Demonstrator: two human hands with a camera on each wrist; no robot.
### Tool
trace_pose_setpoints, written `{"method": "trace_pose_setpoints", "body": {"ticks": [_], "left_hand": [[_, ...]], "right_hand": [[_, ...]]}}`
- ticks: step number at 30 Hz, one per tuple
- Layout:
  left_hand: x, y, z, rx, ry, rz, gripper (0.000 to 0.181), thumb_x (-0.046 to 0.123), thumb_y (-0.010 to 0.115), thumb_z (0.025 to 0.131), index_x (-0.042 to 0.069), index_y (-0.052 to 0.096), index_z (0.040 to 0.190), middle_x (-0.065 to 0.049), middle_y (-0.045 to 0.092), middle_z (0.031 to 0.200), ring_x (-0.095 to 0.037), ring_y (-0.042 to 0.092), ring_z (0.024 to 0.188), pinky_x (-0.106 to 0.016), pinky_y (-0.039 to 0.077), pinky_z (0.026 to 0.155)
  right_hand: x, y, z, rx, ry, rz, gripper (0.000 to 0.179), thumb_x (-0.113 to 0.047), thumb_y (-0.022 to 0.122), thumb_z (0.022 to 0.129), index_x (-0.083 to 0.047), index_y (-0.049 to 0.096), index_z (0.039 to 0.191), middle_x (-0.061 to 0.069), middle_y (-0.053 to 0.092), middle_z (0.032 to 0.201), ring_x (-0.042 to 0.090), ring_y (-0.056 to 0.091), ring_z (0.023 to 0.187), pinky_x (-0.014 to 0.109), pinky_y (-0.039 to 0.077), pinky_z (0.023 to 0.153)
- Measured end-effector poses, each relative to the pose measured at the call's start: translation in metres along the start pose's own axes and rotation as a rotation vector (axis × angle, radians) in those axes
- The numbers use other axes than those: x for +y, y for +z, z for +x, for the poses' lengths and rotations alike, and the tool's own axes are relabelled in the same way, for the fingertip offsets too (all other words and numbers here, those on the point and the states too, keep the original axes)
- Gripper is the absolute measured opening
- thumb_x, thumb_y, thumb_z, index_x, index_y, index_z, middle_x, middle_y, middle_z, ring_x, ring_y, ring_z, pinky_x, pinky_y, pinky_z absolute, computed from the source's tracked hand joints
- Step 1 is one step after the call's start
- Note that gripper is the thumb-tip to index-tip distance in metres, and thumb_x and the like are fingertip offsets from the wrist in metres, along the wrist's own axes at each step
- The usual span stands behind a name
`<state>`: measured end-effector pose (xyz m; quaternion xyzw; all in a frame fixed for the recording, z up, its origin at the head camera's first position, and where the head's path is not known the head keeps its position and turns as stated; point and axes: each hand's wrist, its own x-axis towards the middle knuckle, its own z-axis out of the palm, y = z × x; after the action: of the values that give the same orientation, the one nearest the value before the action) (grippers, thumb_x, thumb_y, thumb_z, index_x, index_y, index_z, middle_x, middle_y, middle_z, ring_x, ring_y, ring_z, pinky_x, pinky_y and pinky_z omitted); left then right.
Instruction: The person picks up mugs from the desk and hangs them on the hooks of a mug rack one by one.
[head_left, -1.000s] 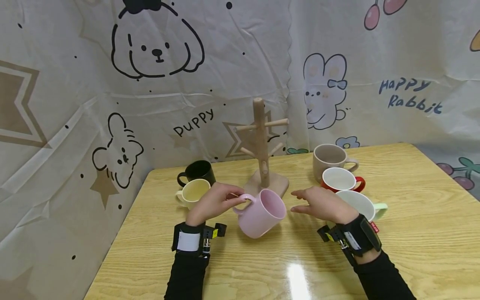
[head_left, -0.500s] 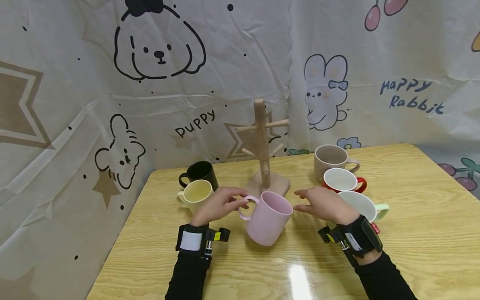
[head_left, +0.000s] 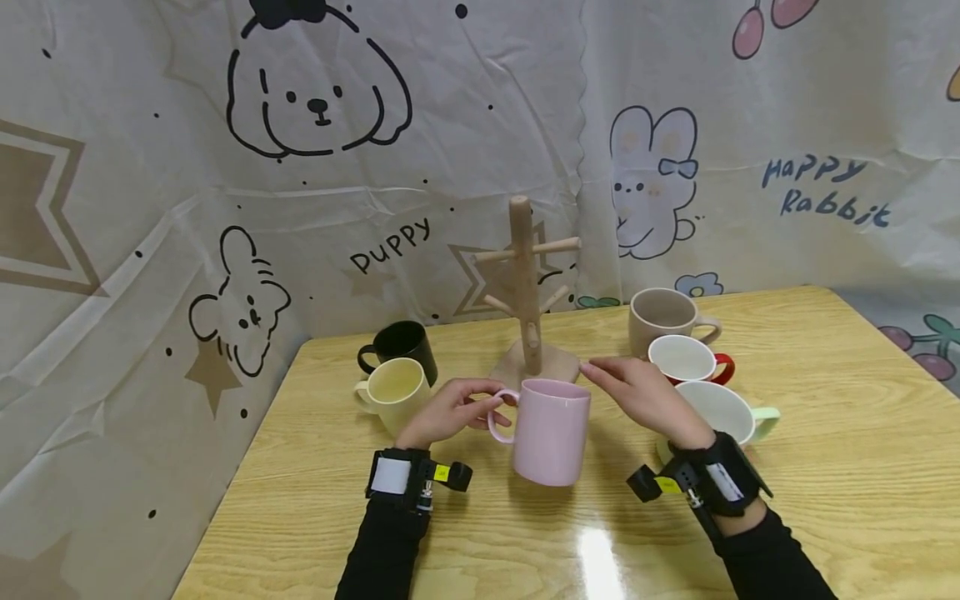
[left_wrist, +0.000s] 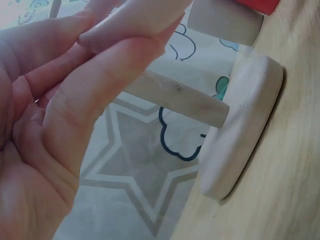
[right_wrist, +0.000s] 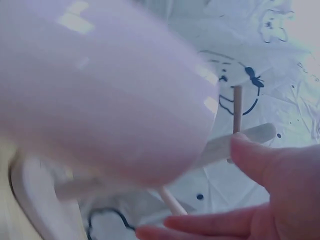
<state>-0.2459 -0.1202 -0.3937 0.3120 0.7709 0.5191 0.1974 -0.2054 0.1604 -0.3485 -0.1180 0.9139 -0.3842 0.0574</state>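
My left hand (head_left: 452, 412) pinches the handle of a pink mug (head_left: 552, 433), held up in front of a wooden mug tree (head_left: 522, 283). The mug stands nearly upright, rim at the top. In the left wrist view, thumb and fingers close on the pale handle (left_wrist: 142, 20), with the mug tree's base (left_wrist: 245, 125) beyond. My right hand (head_left: 651, 398) reaches in at the mug's right rim, fingers extended and holding nothing. The right wrist view has the mug's side (right_wrist: 110, 95) large at the left, with the thumb and fingers of the right hand (right_wrist: 280, 190) apart from it.
Left of the mug tree stand a black mug (head_left: 400, 343) and a yellow mug (head_left: 396, 387). A taupe mug (head_left: 656, 321), a red mug with white inside (head_left: 681, 358) and a pale green mug (head_left: 720, 408) line the right side. Behind the table (head_left: 300, 500) hangs a printed cloth (head_left: 450, 108).
The pink mug has swung from a rightward tilt to nearly upright and shifted right with my left hand. My right hand has moved slightly left, its fingers drawn closer together.
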Motion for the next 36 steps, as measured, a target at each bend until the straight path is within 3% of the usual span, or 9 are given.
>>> {"method": "trace_pose_setpoints", "body": {"ticks": [8, 13, 18, 23, 25, 30, 36], "left_hand": [[-0.013, 0.0, 0.001, -0.01, -0.097, -0.212, 0.04, 0.022, 0.049, 0.096, -0.006, 0.052, 0.123, -0.026, 0.055, 0.122, -0.017, 0.069, 0.086, -0.034, 0.055, 0.074], [-0.015, -0.004, -0.002, -0.001, -0.12, -0.264, 0.042, 0.021, 0.05, 0.095, -0.009, 0.05, 0.125, -0.034, 0.052, 0.121, -0.01, 0.069, 0.079, -0.034, 0.054, 0.071], [-0.015, -0.006, -0.002, -0.021, -0.115, -0.274, 0.043, 0.021, 0.05, 0.095, -0.01, 0.05, 0.124, -0.033, 0.052, 0.122, -0.009, 0.069, 0.078, -0.032, 0.054, 0.07], [-0.014, -0.005, -0.001, -0.03, -0.115, -0.272, 0.042, 0.021, 0.05, 0.095, -0.01, 0.05, 0.124, -0.029, 0.055, 0.121, -0.011, 0.069, 0.08, -0.037, 0.053, 0.073], [-0.013, -0.005, -0.002, -0.033, -0.111, -0.269, 0.042, 0.02, 0.05, 0.095, -0.01, 0.049, 0.125, -0.03, 0.054, 0.122, -0.011, 0.069, 0.081, -0.04, 0.052, 0.074], [-0.009, -0.005, -0.003, -0.045, -0.099, -0.265, 0.041, 0.019, 0.049, 0.096, -0.01, 0.048, 0.125, -0.032, 0.051, 0.124, -0.01, 0.069, 0.083, -0.041, 0.051, 0.076], [-0.006, -0.004, -0.004, -0.056, -0.092, -0.266, 0.039, 0.015, 0.047, 0.097, -0.011, 0.047, 0.126, -0.033, 0.049, 0.125, -0.009, 0.069, 0.083, -0.038, 0.052, 0.075]], "right_hand": [[0.0, 0.0, 0.0, -0.05, 0.059, 0.189, 0.065, -0.053, 0.036, 0.094, -0.001, 0.046, 0.133, 0.022, 0.052, 0.129, 0.033, 0.054, 0.111, 0.035, 0.051, 0.077], [0.001, 0.003, 0.003, -0.101, 0.083, 0.278, 0.071, -0.054, 0.039, 0.093, 0.002, 0.037, 0.138, 0.024, 0.044, 0.136, 0.038, 0.046, 0.122, 0.043, 0.05, 0.086], [-0.004, 0.013, 0.006, -0.194, 0.157, 0.483, 0.083, -0.045, 0.051, 0.091, 0.003, 0.011, 0.145, 0.028, 0.024, 0.146, 0.042, 0.031, 0.132, 0.052, 0.044, 0.094], [-0.017, 0.034, 0.005, -0.168, 0.246, 0.65, 0.095, -0.035, 0.062, 0.086, -0.003, -0.003, 0.147, 0.03, 0.018, 0.147, 0.047, 0.028, 0.131, 0.063, 0.037, 0.093], [-0.02, 0.042, 0.005, -0.152, 0.26, 0.698, 0.096, -0.032, 0.065, 0.084, -0.005, -0.003, 0.147, 0.029, 0.024, 0.144, 0.045, 0.036, 0.126, 0.06, 0.042, 0.089], [-0.019, 0.055, 0.008, -0.145, 0.214, 0.784, 0.084, -0.026, 0.069, 0.081, -0.006, 0.014, 0.141, 0.022, 0.04, 0.13, 0.032, 0.051, 0.11, 0.039, 0.048, 0.082], [-0.016, 0.063, 0.009, -0.127, 0.168, 0.801, 0.072, -0.019, 0.07, 0.08, -0.003, 0.026, 0.134, 0.021, 0.046, 0.126, 0.028, 0.054, 0.105, 0.036, 0.048, 0.083]]}}
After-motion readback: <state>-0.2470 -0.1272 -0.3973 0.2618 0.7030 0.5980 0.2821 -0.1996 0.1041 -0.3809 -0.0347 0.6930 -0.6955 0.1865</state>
